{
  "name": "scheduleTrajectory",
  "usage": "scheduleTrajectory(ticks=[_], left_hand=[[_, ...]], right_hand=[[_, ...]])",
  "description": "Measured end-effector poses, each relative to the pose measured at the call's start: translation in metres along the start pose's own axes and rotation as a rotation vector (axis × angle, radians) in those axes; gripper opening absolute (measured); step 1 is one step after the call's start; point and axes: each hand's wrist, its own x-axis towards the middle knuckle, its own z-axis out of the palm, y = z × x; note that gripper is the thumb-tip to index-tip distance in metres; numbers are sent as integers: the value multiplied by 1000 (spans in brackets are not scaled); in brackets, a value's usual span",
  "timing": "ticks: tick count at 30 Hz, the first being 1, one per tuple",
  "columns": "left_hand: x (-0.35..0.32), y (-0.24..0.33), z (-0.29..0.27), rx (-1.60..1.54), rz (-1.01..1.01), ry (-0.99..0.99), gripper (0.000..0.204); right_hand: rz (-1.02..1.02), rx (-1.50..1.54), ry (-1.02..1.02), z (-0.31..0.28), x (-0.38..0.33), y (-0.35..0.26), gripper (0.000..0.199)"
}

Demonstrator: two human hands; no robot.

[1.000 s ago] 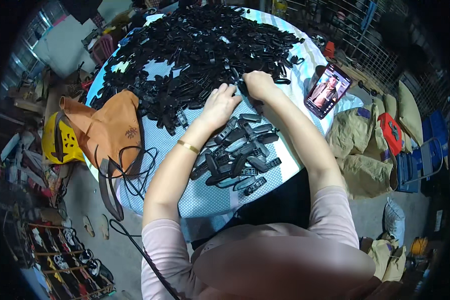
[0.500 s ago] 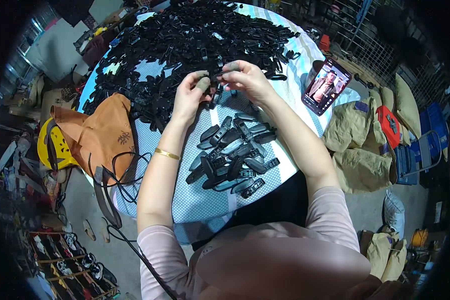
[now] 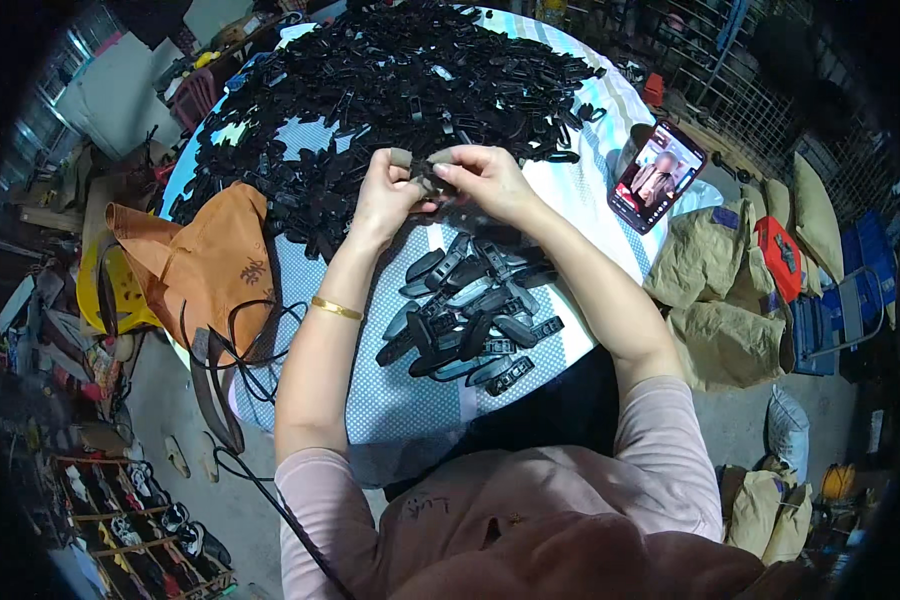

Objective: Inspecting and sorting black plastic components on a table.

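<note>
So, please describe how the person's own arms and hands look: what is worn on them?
Both forearms are bare. Pale pink sleeves end near the elbows. The left wrist carries a thin gold bangle. The left hand and right hand wear no gloves; the left thumb tip seems wrapped in a beige cover.

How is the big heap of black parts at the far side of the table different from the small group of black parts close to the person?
The big heap is much larger and covers the far half of the table; the small group fills only a patch in front of the person. The big heap is tangled and piled; the small group lies flatter, its pieces side by side. Both hands hold one piece between the two. Both are black, plastic-looking parts.
</note>
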Motion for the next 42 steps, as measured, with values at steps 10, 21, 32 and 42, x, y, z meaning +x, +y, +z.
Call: scheduleTrajectory(ticks=[10,21,32,42], left_hand=[[-8,14,16,-340,-61,-89,46],[-2,-1,8,-360,-6,46,33],[-7,-1,14,-194,131,121,34],[-9,7,22,-405,29,213,26]], right_hand=[[94,39,144,-4,0,13,22],[219,192,163,5,0,11,23],[-133,-146,337,19,-6,6,18],[-464,-664,337,21,-5,-4,17]])
